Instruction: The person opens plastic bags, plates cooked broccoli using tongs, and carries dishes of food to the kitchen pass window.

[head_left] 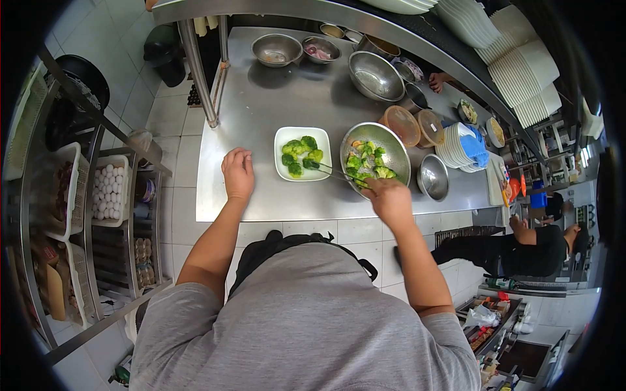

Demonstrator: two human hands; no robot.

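My right hand (388, 199) is closed round a pair of metal tongs (338, 173), held over the rim of a steel bowl (399, 151). The tongs reach left to a square white plate (282, 137), their tips at a broccoli floret (311, 164). Several green florets (300, 146) lie on this plate in a loose ring. More broccoli (385, 172), with some orange bits, is in the steel bowl. My left hand (238, 173) rests on the steel table (261, 202) left of the plate, holding nothing, its fingers loosely bent.
Right of the bowl stand plastic tubs (400, 126), a small steel bowl (433, 177) and stacked white bowls (454, 148). More steel bowls (276, 51) line the back. An overhead shelf (274, 9) crosses above. A rack with eggs (109, 191) stands left; another person (521, 249) is at right.
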